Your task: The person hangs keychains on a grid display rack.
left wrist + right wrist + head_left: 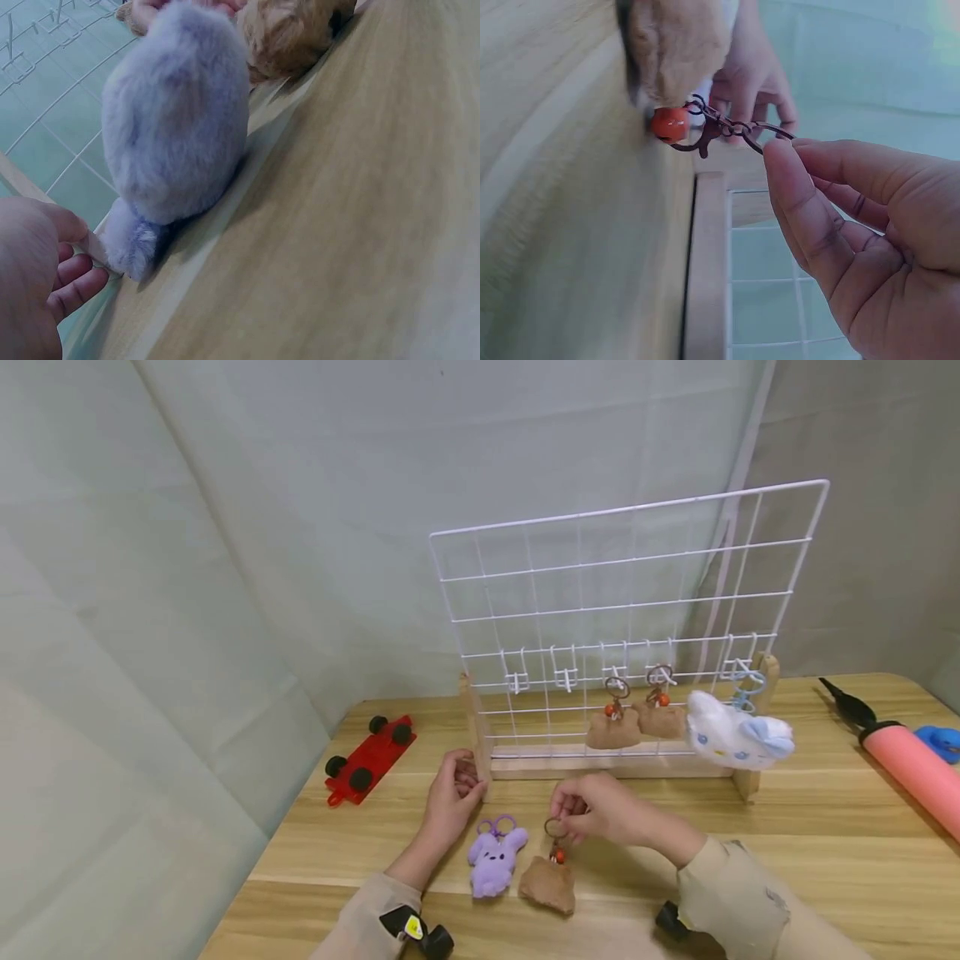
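Observation:
My right hand (pixel 600 808) pinches the metal ring (pixel 759 139) of a brown plush keychain (pixel 548 885) between thumb and forefinger. An orange bead (pixel 669 124) and a clasp link the ring to the plush, which is low at the tabletop. My left hand (pixel 452 797) holds the left wooden foot (pixel 96 250) of a white wire grid rack (pixel 630 564), thumb on one side and fingers on the other. Between the hands lies a purple plush keychain (pixel 492 864), its ring toward the rack.
Two brown plush keychains (pixel 613 731) and a white cat-like plush (pixel 731 735) hang from rack hooks at the right; the hooks (pixel 517 681) at the left are bare. A red toy car (pixel 372 760) lies wheels-up at left. A pink pump (pixel 911 777) and blue toy (pixel 939 743) lie far right.

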A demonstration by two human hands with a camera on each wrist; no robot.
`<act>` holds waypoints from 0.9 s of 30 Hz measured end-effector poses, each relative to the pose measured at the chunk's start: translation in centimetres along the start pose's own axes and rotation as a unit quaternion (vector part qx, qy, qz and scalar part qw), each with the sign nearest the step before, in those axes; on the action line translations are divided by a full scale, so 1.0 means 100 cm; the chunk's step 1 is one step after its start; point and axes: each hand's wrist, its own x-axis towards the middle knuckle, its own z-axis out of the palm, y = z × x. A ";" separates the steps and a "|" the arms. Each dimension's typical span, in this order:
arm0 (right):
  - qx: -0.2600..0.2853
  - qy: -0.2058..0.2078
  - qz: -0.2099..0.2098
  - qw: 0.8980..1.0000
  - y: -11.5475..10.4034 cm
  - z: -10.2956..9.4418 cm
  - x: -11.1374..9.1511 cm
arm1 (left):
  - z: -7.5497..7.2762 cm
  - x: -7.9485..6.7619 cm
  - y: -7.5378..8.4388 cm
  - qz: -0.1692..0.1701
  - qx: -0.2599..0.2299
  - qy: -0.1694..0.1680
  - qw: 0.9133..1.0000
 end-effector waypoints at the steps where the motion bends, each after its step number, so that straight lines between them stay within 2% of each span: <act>1: -0.001 -0.002 -0.003 1.000 -0.002 -0.002 -0.001 | 0.000 0.000 0.000 0.001 0.000 0.000 1.000; 19: -0.035 -0.025 0.005 0.999 -0.043 -0.028 -0.008 | 0.000 0.000 0.001 0.010 0.005 0.002 1.000; 24: -0.058 -0.015 -0.018 0.998 -0.054 -0.037 -0.007 | 0.000 0.000 0.001 0.012 0.003 0.002 1.000; 27: -0.090 -0.001 -0.040 0.995 -0.062 -0.043 -0.005 | 0.000 -0.001 0.001 0.012 0.000 0.002 1.000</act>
